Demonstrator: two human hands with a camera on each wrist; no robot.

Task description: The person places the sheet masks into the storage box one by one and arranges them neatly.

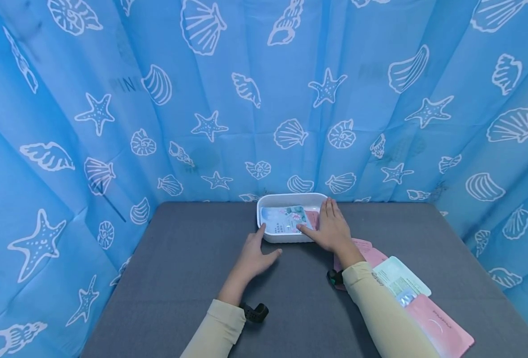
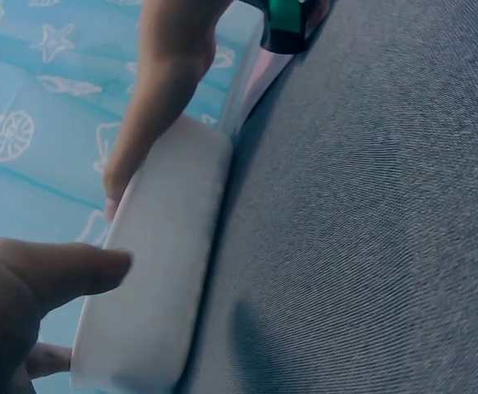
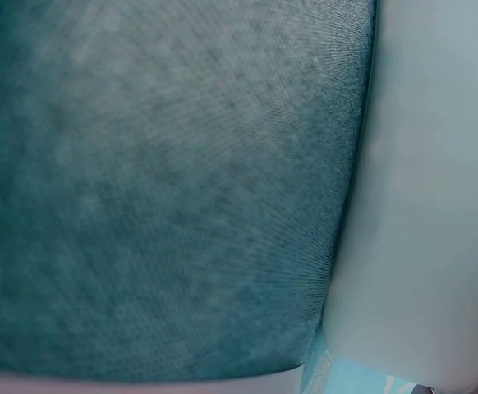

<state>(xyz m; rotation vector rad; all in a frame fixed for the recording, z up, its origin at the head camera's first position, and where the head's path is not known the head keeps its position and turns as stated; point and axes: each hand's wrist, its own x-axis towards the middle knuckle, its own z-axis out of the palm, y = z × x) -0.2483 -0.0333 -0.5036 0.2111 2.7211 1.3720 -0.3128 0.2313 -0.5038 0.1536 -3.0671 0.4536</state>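
A white plastic tub (image 1: 291, 238) stands at the back of the table, its smooth side wall (image 3: 428, 189) filling the right of the right wrist view. Inside lie a pale blue face mask sachet (image 1: 278, 219) and, beside it, part of a pink sachet (image 1: 312, 217). My left hand (image 1: 252, 254) is at the tub's front left corner, fingers extended and thumb spread apart from the wall. Along the right rim lies my right hand (image 1: 334, 231), fingers straight, its thumb reaching over the tub near the pale blue sachet. Whether that thumb touches the sachet, I cannot tell.
On the right of the grey table (image 1: 183, 278) several sachets overlap: a pink one (image 1: 369, 252) partly under the right forearm, a mint green one (image 1: 404, 278) and a larger pink one (image 1: 443, 323). Behind the table hangs a blue shell-patterned curtain (image 1: 255, 119).
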